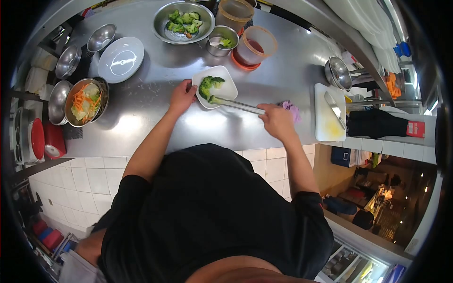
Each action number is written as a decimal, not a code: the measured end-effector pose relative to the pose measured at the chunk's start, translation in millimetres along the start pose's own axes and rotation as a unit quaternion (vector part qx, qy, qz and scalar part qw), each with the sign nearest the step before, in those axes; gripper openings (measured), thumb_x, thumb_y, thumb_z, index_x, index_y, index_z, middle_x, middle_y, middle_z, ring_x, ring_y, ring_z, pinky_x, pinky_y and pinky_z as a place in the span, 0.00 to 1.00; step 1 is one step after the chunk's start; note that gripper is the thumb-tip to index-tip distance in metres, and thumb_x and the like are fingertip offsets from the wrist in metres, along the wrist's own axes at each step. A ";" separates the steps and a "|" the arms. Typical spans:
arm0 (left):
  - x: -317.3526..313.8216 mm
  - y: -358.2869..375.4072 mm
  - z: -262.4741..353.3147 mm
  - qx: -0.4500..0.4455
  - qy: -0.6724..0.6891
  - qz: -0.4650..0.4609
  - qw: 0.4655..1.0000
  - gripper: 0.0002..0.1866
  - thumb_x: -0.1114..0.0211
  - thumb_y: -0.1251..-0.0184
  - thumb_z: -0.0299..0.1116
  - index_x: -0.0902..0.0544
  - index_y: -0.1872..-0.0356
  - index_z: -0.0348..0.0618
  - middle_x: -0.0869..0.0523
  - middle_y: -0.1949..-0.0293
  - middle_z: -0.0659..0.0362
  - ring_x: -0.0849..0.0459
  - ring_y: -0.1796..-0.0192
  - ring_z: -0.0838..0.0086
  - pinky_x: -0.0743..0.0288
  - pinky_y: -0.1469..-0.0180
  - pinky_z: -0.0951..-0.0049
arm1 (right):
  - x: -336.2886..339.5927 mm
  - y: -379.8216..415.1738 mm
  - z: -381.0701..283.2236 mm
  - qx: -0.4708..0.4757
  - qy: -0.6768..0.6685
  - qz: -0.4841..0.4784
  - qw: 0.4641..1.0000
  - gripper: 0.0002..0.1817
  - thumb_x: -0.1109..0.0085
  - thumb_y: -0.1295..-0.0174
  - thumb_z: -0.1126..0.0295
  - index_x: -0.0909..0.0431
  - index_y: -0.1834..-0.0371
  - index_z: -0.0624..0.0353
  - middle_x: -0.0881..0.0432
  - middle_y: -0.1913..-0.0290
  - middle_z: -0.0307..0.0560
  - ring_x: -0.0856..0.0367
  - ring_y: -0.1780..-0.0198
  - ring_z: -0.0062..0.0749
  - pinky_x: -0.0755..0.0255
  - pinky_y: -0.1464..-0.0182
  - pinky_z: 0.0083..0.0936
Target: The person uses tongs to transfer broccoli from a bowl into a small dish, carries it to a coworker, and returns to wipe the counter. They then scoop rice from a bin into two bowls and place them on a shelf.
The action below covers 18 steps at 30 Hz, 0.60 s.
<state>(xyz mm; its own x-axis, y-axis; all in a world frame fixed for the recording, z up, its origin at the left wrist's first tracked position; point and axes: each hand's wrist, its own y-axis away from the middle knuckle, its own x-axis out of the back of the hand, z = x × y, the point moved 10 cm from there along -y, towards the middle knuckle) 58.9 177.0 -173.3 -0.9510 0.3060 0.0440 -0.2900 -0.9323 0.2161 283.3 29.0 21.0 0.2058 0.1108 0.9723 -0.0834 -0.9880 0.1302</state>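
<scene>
With its fingers at the left rim, my left hand [183, 97] grips a small white square bowl [230, 85] standing on the steel counter. Several broccoli florets [206, 86] lie inside it. My right hand [277, 121] is closed around metal tongs [241, 107], which reach leftward over the bowl's lower edge. Their tips meet a broccoli stalk [215, 100] in the bowl; whether they pinch it is hard to make out. Just beyond my right hand is a crumpled purple cloth [291, 110].
Behind the bowl stand a steel bowl of broccoli [159, 35], a small steel pot [218, 52] and orange-rimmed tubs [257, 42]. At left are a white plate [121, 59] and a bowl of cut vegetables [85, 101]. A cutting board [325, 125] with a knife [334, 107] lies right.
</scene>
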 end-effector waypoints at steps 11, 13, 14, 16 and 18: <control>2.7 1.5 1.2 -0.007 -0.027 0.004 1.000 0.15 0.42 0.34 0.35 0.25 0.51 0.37 0.18 0.73 0.57 0.20 0.77 0.77 0.26 0.72 0.75 | 46.9 -84.9 -48.7 0.266 0.202 0.013 0.942 0.17 0.36 0.49 0.66 0.20 0.54 0.43 0.18 0.63 0.35 0.21 0.59 0.29 0.38 0.51 0.30; 1.1 2.8 4.4 -0.028 -0.021 -0.008 0.999 0.15 0.42 0.34 0.35 0.25 0.51 0.37 0.18 0.73 0.57 0.20 0.76 0.77 0.25 0.71 0.75 | 63.0 -90.0 -64.4 0.290 0.206 0.026 0.934 0.18 0.36 0.49 0.67 0.20 0.53 0.43 0.18 0.62 0.35 0.21 0.59 0.29 0.39 0.51 0.30; 2.4 3.5 2.8 -0.026 -0.020 -0.004 0.999 0.15 0.42 0.34 0.35 0.25 0.51 0.37 0.18 0.73 0.57 0.20 0.76 0.77 0.25 0.71 0.75 | 68.4 -94.1 -62.9 0.258 0.201 0.011 0.945 0.18 0.36 0.49 0.66 0.20 0.52 0.43 0.18 0.61 0.36 0.21 0.59 0.29 0.38 0.51 0.31; 2.4 7.0 5.3 -0.030 -0.013 -0.004 0.999 0.15 0.42 0.33 0.35 0.25 0.51 0.37 0.18 0.73 0.58 0.19 0.75 0.77 0.25 0.71 0.75 | 63.0 -95.3 -60.3 0.229 0.199 -0.009 0.953 0.18 0.37 0.48 0.66 0.21 0.52 0.44 0.18 0.60 0.36 0.21 0.59 0.29 0.37 0.52 0.31; 1.7 7.2 4.9 -0.027 -0.002 -0.003 1.000 0.15 0.42 0.33 0.35 0.25 0.51 0.37 0.18 0.72 0.58 0.19 0.75 0.77 0.25 0.70 0.75 | 50.9 -91.6 -59.9 0.232 0.214 0.032 0.948 0.17 0.37 0.48 0.65 0.21 0.52 0.46 0.17 0.62 0.38 0.20 0.61 0.30 0.35 0.53 0.31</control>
<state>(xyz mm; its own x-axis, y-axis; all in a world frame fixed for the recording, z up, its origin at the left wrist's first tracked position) 55.7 171.8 -166.9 -0.9490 0.3120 0.0463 -0.3009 -0.9395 0.1636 243.0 131.6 70.1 -0.2085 -0.0145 0.9779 0.3753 -0.9245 0.0664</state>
